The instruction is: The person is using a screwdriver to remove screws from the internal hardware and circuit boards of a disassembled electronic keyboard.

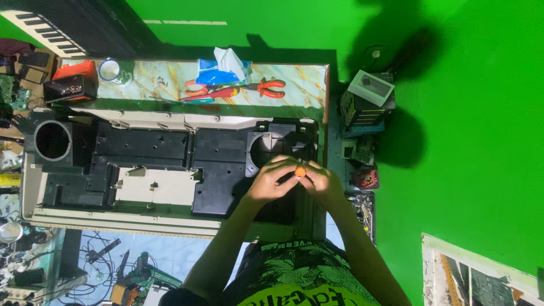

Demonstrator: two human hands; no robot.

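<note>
The left hand (271,181) and right hand (318,182) are both gripping a small orange-handled tool (300,170) between them, over the black plastic keyboard casing (170,164) at three o'clock, its axis hidden.

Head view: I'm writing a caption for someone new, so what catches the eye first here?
The bright green floor fills the right side. At centre, both hands meet around a small orange-tipped tool over a long black opened casing. Red-handled pliers lie on the marbled shelf beyond it.
</note>
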